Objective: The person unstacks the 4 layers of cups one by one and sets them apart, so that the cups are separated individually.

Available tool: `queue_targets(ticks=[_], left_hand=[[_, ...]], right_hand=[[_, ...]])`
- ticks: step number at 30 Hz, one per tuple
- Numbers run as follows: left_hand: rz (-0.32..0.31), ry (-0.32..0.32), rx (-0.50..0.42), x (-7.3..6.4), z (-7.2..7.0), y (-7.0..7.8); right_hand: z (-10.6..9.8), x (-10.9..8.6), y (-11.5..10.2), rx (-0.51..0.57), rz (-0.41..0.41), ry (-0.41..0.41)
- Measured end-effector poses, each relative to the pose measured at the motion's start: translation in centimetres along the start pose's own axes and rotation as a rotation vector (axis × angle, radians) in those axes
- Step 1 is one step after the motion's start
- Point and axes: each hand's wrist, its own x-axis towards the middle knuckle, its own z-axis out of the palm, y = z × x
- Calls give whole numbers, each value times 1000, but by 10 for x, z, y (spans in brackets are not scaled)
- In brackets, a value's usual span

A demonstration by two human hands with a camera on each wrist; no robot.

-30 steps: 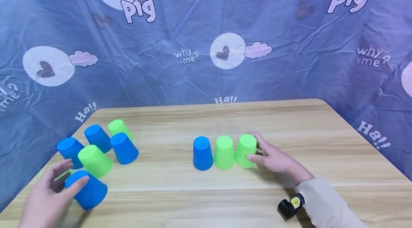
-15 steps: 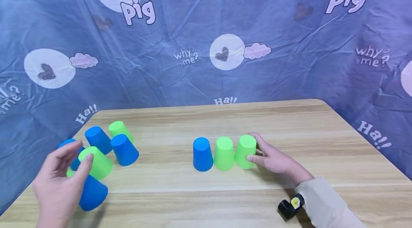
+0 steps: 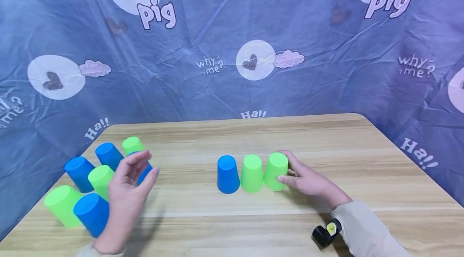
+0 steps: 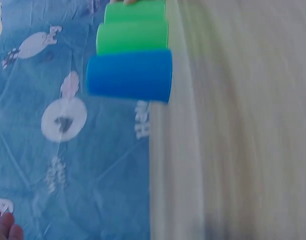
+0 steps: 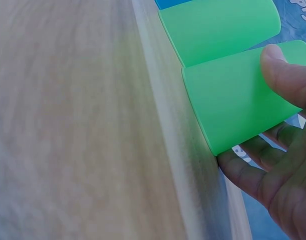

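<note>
Three upside-down cups form a row mid-table: a blue cup (image 3: 228,174), a middle green cup (image 3: 251,173) and a right-hand green cup (image 3: 275,171). My right hand (image 3: 308,178) holds that last one by its side; its thumb (image 5: 283,75) lies on the wall in the right wrist view, with fingers around the far side. With fingers bent and nothing in its grasp, my left hand (image 3: 127,192) hovers among the cups at the left. Behind it a blue cup (image 3: 145,173) is largely hidden. Nearest its wrist is another blue cup (image 3: 92,213).
More upturned cups stand at the left: a front green cup (image 3: 63,205), a blue cup (image 3: 79,173), a central green cup (image 3: 101,178), a blue cup (image 3: 108,154) and a rear green cup (image 3: 132,144). A black device (image 3: 326,233) is at the right wrist. A printed cloth (image 3: 203,19) hangs behind the table.
My left hand has moved right and away from the front-left blue cup, crossing over the group and uncovering the front green cup. My right hand has stayed on its green cup.
</note>
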Motion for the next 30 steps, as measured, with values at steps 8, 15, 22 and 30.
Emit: queue_targets(ticks=[8,15,22,30], left_hand=[[-8,-76,-166,-9,37,-6],[-141,-283,-91,-19,67,-7],[-211,-405,-78,-22,88,-6],[-288,-457,-96,-26,106,-8]], right_hand=[[-2,0,-2,-20,-6,-1],[-2,1,-3,-15,-15,-6],[-1,0,-4,-23,-19,-4],[-1,-1,-4,-21,-21,-5]])
